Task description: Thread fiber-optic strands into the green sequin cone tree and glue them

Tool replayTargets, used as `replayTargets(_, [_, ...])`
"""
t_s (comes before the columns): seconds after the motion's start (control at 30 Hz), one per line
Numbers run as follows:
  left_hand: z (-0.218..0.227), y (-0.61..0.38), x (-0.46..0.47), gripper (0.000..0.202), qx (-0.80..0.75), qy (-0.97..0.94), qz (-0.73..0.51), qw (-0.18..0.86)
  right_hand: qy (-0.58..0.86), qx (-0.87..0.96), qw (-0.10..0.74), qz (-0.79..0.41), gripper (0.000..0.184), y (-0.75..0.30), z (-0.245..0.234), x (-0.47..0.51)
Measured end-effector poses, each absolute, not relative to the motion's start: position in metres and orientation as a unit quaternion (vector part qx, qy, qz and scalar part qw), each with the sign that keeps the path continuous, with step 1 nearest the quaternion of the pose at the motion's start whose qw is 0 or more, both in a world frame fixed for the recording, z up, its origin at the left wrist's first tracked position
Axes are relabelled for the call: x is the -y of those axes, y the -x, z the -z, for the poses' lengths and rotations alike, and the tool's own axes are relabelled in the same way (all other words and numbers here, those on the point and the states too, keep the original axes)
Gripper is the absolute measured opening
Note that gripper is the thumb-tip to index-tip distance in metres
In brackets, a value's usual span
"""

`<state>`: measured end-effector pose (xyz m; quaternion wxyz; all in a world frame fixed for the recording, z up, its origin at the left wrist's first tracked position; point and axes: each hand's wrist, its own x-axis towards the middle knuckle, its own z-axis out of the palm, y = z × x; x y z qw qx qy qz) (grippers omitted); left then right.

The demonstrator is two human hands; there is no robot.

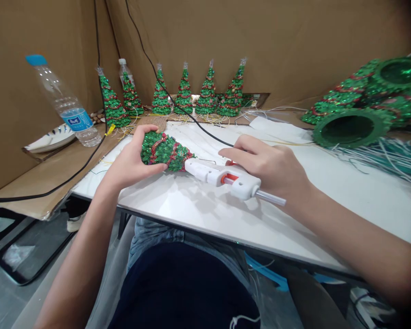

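My left hand (133, 157) is wrapped round the base end of a small green glitter Christmas tree (167, 151) with red garlands. The tree lies tilted on its side above the white tabletop (178, 201), its tip pointing right. In my right hand (270, 164) is a white hot glue gun (219, 173), gripped by its handle, which my fingers partly hide. A clear glue stick (270, 198) sticks out of its back end. The gun's nozzle end is at the tree's tip; whether they touch I cannot tell.
Several finished-looking trees (184, 93) stand along the cardboard back wall. More trees (345, 96) are heaped at the right beside green and white wires (390, 160). A water bottle (77, 119) leans at the left. A black cable (192, 116) hangs down across the table.
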<state>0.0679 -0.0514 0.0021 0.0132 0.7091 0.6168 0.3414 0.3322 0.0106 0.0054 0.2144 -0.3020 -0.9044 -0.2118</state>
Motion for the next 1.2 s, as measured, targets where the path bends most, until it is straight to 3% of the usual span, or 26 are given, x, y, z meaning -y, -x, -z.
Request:
replayTargets(0.4, [-0.003,-0.070,0.051,0.069,-0.618,-0.703,-0.351,0.019,0.290,0.909,0.237,0.182,0.035,-0.335,-0.006,-0.014])
replayTargets(0.67, [-0.001,-0.088,0.049,0.058,-0.637,-0.664,-0.379,-0.101,0.249,0.906,0.333,0.074,0.025,-0.340,-0.005,-0.024])
replayTargets(0.9, [0.003,-0.096,0.047,0.062,-0.655,-0.642,-0.376,-0.133,0.293,0.890,0.347,0.038,0.009,-0.339,-0.015,-0.023])
replayTargets(1.07, [0.004,-0.099,0.045,0.061,-0.656,-0.639,-0.378,-0.134,0.359,0.855,0.374,0.031,0.025,-0.340,-0.016,-0.030])
replayTargets(1.2, [0.003,-0.100,0.044,0.059,-0.650,-0.645,-0.379,-0.132,0.405,0.812,0.421,-0.013,0.020,-0.342,-0.008,-0.043])
